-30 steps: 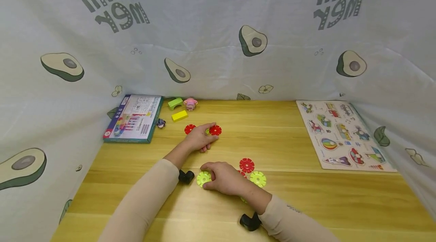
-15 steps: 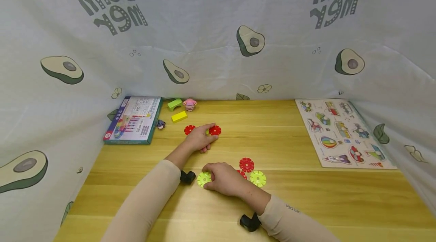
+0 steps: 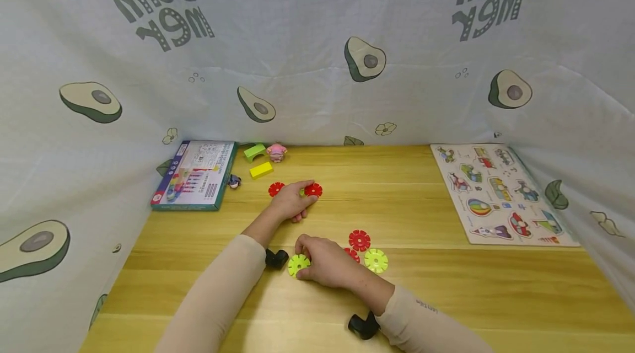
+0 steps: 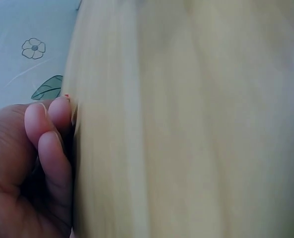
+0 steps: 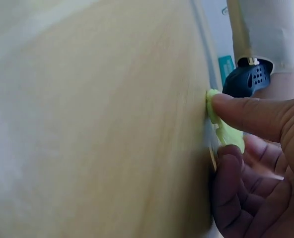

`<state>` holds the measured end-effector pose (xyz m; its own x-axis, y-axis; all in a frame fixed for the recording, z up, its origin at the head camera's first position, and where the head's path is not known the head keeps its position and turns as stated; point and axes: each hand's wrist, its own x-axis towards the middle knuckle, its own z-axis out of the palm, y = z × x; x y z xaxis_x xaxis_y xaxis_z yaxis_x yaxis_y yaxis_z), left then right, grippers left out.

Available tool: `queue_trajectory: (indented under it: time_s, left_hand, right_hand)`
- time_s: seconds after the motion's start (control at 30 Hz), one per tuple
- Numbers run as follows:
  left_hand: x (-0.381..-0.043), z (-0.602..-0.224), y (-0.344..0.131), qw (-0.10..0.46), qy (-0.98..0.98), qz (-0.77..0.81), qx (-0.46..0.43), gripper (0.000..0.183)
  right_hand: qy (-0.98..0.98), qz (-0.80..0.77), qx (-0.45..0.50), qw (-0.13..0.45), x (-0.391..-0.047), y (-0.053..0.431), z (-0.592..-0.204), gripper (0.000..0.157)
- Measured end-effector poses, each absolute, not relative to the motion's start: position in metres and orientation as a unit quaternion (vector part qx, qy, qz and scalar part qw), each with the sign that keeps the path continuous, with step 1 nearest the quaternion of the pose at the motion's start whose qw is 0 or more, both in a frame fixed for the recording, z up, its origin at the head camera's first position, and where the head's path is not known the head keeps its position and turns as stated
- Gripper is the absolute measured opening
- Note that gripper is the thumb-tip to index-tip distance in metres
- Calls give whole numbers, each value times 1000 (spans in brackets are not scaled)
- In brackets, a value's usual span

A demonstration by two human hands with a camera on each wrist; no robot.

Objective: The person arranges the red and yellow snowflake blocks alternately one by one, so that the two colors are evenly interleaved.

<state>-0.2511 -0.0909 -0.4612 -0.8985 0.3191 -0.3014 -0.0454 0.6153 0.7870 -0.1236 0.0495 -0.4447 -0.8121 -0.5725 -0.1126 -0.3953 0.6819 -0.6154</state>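
My left hand (image 3: 289,201) pinches a red notched interlocking disc (image 3: 313,190) between thumb and fingertips. A sliver of yellow-green disc shows just left of it, and another red disc (image 3: 275,189) lies behind the hand, partly hidden. My right hand (image 3: 329,262) pinches a yellow-green interlocking disc (image 3: 299,266) by its edges, close to the tabletop. In the right wrist view, the thumb (image 5: 251,115) presses that disc's rim. Beside this hand lie a red disc (image 3: 359,240), a yellow-green disc (image 3: 376,260) and a partly covered red disc (image 3: 353,255). The left wrist view shows curled fingers (image 4: 55,158) and hides the disc.
At the back left are a flat boxed set (image 3: 195,175), a green arch block (image 3: 255,151), a yellow block (image 3: 261,170), a pink figurine (image 3: 276,152) and a small dark figurine (image 3: 234,181). A picture puzzle board (image 3: 498,196) lies at right. Printed cloth (image 3: 307,38) hangs behind the table.
My right hand has shifted its yellow-green disc slightly right and towards me. The left hand stays with the red disc in nearly the same place.
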Motion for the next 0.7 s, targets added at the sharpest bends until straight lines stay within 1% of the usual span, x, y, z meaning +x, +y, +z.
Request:
queue_trajectory:
  time_s: [0.17, 0.23, 0.4, 0.7]
  left_hand:
    - [-252, -463, -91, 208, 874, 432, 76, 57]
    - [-252, -464, -91, 207, 874, 433, 73, 56]
    - [-252, -466, -91, 205, 872, 440, 60, 55]
    - [-251, -465, -88, 201, 876, 437, 35, 54]
  right_hand:
    - [894, -325, -268, 150, -123, 53, -442, 22]
    - [891, -338, -263, 150, -123, 56, -440, 20]
    - [885, -368, -243, 150, -126, 70, -433, 21]
    - [868, -435, -174, 164, -142, 102, -421, 24]
